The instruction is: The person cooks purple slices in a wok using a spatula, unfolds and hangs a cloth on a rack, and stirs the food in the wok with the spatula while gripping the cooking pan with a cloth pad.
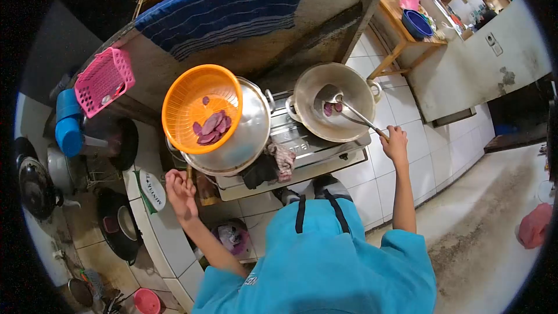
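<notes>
My right hand (396, 145) is closed round the handle of a metal spatula (360, 117). Its blade rests inside a wide metal wok (360, 90) on the stove's right side, beside a few purple slices (328, 109). My left hand (181, 193) is raised left of the stove with curled fingers; what they hold, if anything, I cannot make out. Just above that hand, an orange plastic basket (200, 75) sits on the lid of a large metal pot (256, 134). Several more purple slices (213, 128) lie in the basket.
Under the wok and pot is a gas stove (314, 150), with a crumpled cloth (282, 160) at its front. A blue towel (226, 11) hangs over the partition behind. At left are a pink basket (104, 81), a white-and-green packet (150, 191) and black pans (119, 227).
</notes>
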`<state>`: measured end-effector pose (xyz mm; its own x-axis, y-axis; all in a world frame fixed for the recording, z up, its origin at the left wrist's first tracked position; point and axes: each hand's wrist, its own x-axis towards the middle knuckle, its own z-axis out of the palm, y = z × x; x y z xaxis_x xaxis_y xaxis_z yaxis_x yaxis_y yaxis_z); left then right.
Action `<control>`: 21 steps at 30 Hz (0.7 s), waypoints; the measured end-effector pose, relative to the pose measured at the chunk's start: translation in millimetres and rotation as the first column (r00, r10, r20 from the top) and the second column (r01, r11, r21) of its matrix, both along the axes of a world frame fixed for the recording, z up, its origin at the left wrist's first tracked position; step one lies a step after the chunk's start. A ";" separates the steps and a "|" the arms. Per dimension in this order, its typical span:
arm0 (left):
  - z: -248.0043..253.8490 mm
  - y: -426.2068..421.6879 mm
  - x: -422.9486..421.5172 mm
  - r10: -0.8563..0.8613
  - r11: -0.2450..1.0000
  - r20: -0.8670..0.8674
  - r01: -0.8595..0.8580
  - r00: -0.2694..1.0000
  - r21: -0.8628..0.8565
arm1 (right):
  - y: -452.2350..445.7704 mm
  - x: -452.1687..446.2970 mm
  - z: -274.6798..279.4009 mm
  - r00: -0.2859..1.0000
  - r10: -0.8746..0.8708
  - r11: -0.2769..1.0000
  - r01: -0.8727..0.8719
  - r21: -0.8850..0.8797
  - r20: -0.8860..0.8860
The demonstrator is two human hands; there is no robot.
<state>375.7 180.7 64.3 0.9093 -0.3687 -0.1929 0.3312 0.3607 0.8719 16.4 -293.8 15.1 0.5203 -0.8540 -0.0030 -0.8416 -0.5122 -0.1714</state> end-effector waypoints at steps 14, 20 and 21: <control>-130.5 -148.3 -141.0 -0.513 0.628 0.043 0.340 0.857 0.700 | -74.8 -34.3 -107.9 0.974 0.206 0.936 -0.225 0.270 0.097; -227.6 -195.8 -183.1 -0.396 0.290 0.371 -0.269 0.840 0.919 | -93.7 -36.4 -25.8 0.960 0.219 0.877 -0.272 0.396 0.175; -236.4 -198.8 -186.2 -0.410 0.206 0.404 -0.348 0.818 0.914 | -102.1 -35.2 -13.4 0.963 0.207 0.872 -0.263 0.414 0.174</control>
<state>189.4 -18.0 -172.1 0.9605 -0.2771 0.0251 -0.2540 -0.8364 0.4857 -18.8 -395.9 1.8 0.7254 -0.6351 -0.2655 -0.6643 -0.5450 -0.5116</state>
